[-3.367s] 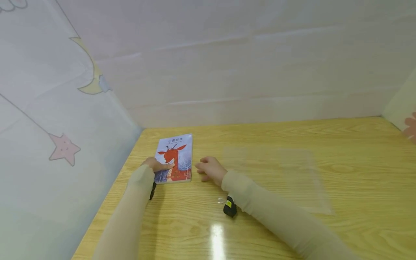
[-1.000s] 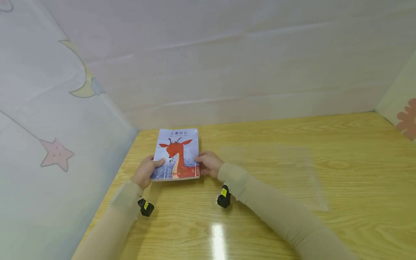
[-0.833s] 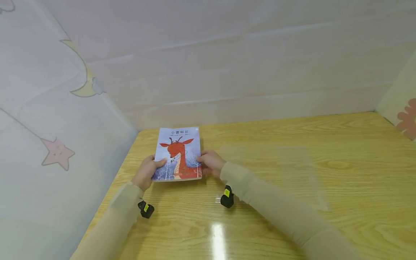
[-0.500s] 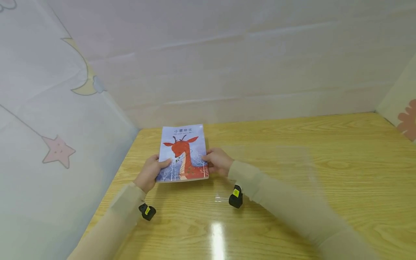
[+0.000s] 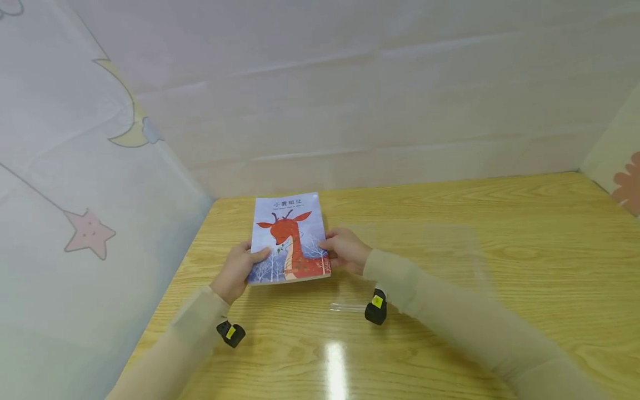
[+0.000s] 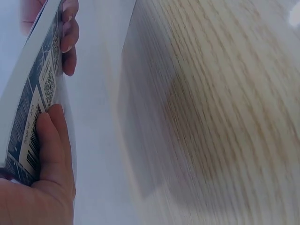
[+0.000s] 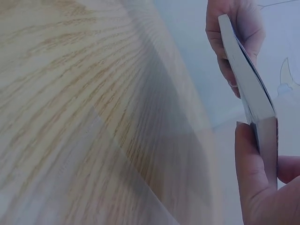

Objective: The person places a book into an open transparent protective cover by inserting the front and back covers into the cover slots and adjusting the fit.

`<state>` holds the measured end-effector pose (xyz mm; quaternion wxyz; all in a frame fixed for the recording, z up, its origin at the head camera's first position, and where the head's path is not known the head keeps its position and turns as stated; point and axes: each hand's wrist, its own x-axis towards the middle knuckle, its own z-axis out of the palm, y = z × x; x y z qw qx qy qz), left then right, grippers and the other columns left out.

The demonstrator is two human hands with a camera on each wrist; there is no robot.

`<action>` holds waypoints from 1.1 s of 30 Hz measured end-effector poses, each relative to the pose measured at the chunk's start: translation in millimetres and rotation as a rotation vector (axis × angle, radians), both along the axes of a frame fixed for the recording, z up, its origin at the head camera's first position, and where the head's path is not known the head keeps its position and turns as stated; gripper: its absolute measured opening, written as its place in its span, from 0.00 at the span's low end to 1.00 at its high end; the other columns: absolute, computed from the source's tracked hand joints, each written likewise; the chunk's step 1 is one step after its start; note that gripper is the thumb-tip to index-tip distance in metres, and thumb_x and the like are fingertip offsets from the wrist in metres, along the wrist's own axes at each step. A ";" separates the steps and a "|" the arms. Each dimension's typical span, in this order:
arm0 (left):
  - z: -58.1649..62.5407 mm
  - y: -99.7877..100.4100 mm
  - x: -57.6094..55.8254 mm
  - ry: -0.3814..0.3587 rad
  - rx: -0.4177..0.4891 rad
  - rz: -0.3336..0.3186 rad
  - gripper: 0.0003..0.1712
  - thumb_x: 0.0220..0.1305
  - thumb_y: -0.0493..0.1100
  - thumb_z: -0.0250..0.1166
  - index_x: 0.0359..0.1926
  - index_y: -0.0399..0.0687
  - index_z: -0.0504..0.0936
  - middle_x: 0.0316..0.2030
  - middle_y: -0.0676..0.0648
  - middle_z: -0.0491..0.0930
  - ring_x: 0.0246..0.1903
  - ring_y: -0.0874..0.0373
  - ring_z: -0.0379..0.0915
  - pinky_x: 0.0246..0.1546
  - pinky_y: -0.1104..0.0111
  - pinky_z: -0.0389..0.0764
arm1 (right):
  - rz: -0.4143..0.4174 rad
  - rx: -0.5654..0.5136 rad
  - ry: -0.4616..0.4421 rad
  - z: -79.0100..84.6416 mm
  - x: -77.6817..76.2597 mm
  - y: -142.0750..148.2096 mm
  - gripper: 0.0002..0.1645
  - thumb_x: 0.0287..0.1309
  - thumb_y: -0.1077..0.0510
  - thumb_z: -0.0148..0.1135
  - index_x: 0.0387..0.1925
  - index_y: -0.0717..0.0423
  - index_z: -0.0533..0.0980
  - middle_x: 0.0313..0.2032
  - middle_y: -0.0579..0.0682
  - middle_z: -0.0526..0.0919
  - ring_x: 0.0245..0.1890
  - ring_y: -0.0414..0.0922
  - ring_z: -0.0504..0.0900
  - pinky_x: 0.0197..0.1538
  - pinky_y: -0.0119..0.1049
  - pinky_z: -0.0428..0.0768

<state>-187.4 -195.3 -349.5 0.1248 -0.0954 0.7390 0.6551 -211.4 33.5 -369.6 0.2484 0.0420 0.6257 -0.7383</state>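
A picture book (image 5: 290, 239) with a red deer on its pale blue cover is held up over the table between both hands. My left hand (image 5: 236, 270) grips its left edge, thumb on the front cover. In the left wrist view the left fingers (image 6: 52, 136) lie against the back cover, near a barcode. My right hand (image 5: 348, 250) pinches the lower right edge, thumb in front and fingers behind. The right wrist view shows the book (image 7: 251, 79) edge-on, clear of the wood, with a shadow below it.
A clear plastic sheet or sleeve (image 5: 445, 250) lies flat on the wooden table (image 5: 280, 344), partly under my right forearm. Printed wall sheets (image 5: 320, 100) stand along the back and left. Each wrist wears a small black camera (image 5: 376, 308).
The book lay on the table with the left hand on it; the right hand has since taken its right edge. Both hands have raised it and shifted it right, towards the plastic sheet.
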 end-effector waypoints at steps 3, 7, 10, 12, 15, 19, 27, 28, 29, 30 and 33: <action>-0.6 4.1 2.6 0.001 0.011 0.015 0.24 0.71 0.36 0.56 0.63 0.27 0.63 0.32 0.52 0.80 0.27 0.66 0.78 0.30 0.75 0.79 | 0.002 0.017 0.011 0.5 0.8 3.9 0.20 0.68 0.67 0.48 0.58 0.75 0.63 0.38 0.56 0.78 0.33 0.44 0.81 0.40 0.41 0.84; -1.6 9.7 5.6 0.008 0.019 0.032 0.26 0.71 0.37 0.57 0.64 0.28 0.62 0.34 0.50 0.80 0.28 0.65 0.79 0.30 0.74 0.79 | 0.002 0.026 0.018 1.8 2.3 8.9 0.18 0.68 0.68 0.48 0.56 0.74 0.63 0.39 0.56 0.77 0.35 0.44 0.80 0.42 0.40 0.83; -2.4 13.8 7.6 0.011 0.029 0.041 0.26 0.71 0.37 0.57 0.64 0.29 0.61 0.35 0.50 0.80 0.29 0.65 0.79 0.30 0.74 0.79 | 0.007 0.012 0.019 2.9 3.6 12.7 0.19 0.68 0.68 0.47 0.57 0.75 0.62 0.39 0.56 0.76 0.36 0.43 0.79 0.44 0.41 0.83; -2.9 16.2 8.5 0.011 0.032 0.049 0.26 0.71 0.36 0.56 0.64 0.29 0.62 0.35 0.50 0.80 0.29 0.65 0.79 0.31 0.74 0.79 | 0.016 -0.005 0.019 3.2 4.3 15.3 0.19 0.68 0.68 0.46 0.58 0.75 0.62 0.39 0.56 0.76 0.35 0.43 0.80 0.43 0.41 0.83; -3.0 19.3 9.4 0.017 0.024 0.062 0.25 0.71 0.36 0.56 0.64 0.29 0.63 0.34 0.50 0.80 0.28 0.65 0.79 0.30 0.74 0.79 | 0.034 -0.029 0.028 3.4 5.6 19.6 0.20 0.68 0.68 0.46 0.58 0.76 0.61 0.38 0.55 0.77 0.34 0.42 0.80 0.42 0.41 0.84; -2.6 22.9 10.8 0.024 0.009 0.060 0.26 0.71 0.36 0.57 0.65 0.30 0.62 0.36 0.48 0.80 0.28 0.65 0.78 0.30 0.74 0.79 | 0.039 -0.051 0.034 4.9 8.0 24.9 0.21 0.69 0.67 0.45 0.59 0.77 0.61 0.38 0.54 0.77 0.33 0.42 0.81 0.42 0.41 0.84; -0.8 29.9 14.6 0.034 -0.001 0.054 0.25 0.71 0.36 0.56 0.64 0.30 0.62 0.39 0.45 0.80 0.29 0.64 0.79 0.31 0.73 0.79 | 0.031 -0.073 0.032 8.4 11.4 31.7 0.23 0.72 0.63 0.45 0.61 0.76 0.62 0.38 0.53 0.79 0.34 0.41 0.82 0.44 0.44 0.83; -0.6 30.7 15.2 0.037 0.001 0.050 0.25 0.71 0.36 0.56 0.64 0.30 0.62 0.39 0.45 0.80 0.29 0.64 0.79 0.31 0.73 0.79 | 0.030 -0.069 0.032 8.2 11.6 32.5 0.23 0.72 0.62 0.45 0.61 0.76 0.62 0.38 0.53 0.79 0.34 0.42 0.82 0.44 0.44 0.83; -0.6 31.5 15.7 0.038 0.000 0.048 0.25 0.71 0.36 0.56 0.64 0.30 0.62 0.40 0.44 0.80 0.30 0.64 0.79 0.31 0.73 0.79 | 0.030 -0.066 0.034 8.0 12.0 33.4 0.23 0.72 0.63 0.45 0.61 0.76 0.62 0.39 0.53 0.80 0.34 0.42 0.82 0.44 0.44 0.83; -0.6 32.2 16.2 0.040 -0.001 0.046 0.25 0.71 0.36 0.56 0.64 0.30 0.62 0.41 0.44 0.80 0.30 0.64 0.79 0.31 0.73 0.79 | 0.031 -0.062 0.034 7.7 12.2 34.2 0.23 0.72 0.63 0.46 0.61 0.76 0.62 0.39 0.54 0.80 0.35 0.42 0.82 0.45 0.44 0.83; -0.3 35.0 17.7 0.049 -0.005 0.043 0.25 0.71 0.36 0.57 0.64 0.30 0.62 0.42 0.42 0.80 0.30 0.63 0.78 0.31 0.73 0.79 | 0.033 -0.044 0.035 7.0 13.5 37.0 0.24 0.72 0.62 0.46 0.62 0.76 0.62 0.42 0.55 0.79 0.37 0.42 0.82 0.46 0.45 0.83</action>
